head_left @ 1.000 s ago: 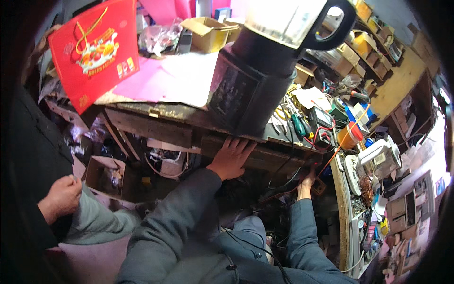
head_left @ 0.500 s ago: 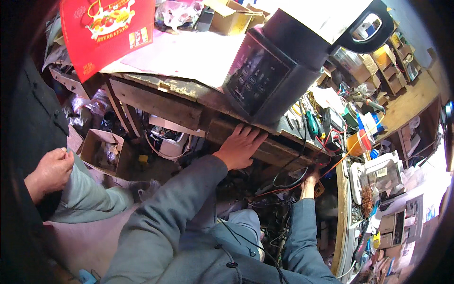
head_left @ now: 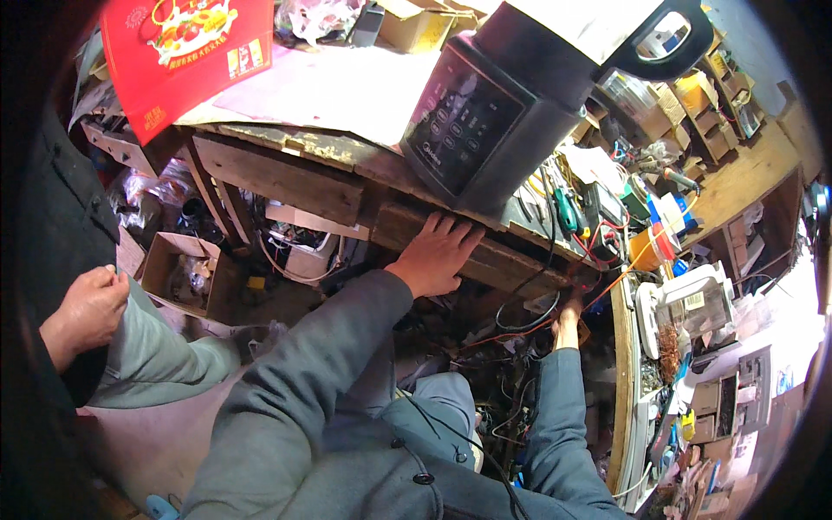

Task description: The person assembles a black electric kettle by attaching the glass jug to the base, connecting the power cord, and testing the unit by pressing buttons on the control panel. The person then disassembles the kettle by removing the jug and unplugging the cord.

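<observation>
My left hand (head_left: 436,256) lies open on the wooden drawer front (head_left: 394,227) under the workbench edge, its fingers stretched out and holding nothing. Just above it a black blender (head_left: 520,113) with a dark button panel and a loop handle stands on the bench. My right hand (head_left: 568,319) reaches in under the bench's right corner, beside a dark cable (head_left: 529,328) and red wires. Shadow hides its fingertips, so I cannot make out what they touch. A black-handled tool with a green grip (head_left: 568,212) lies on the bench above that hand.
Another person's closed hand (head_left: 91,314) is at the left. A red gift bag (head_left: 191,78) stands on the bench's left end. Below sits an open cardboard box (head_left: 178,270). Tangled cables cover the space under the bench. Tools and parts crowd the right-hand shelf (head_left: 620,390).
The whole view has shifted slightly. My left hand stays on the drawer front and my right hand stays under the bench corner; neither has visibly taken hold of anything new.
</observation>
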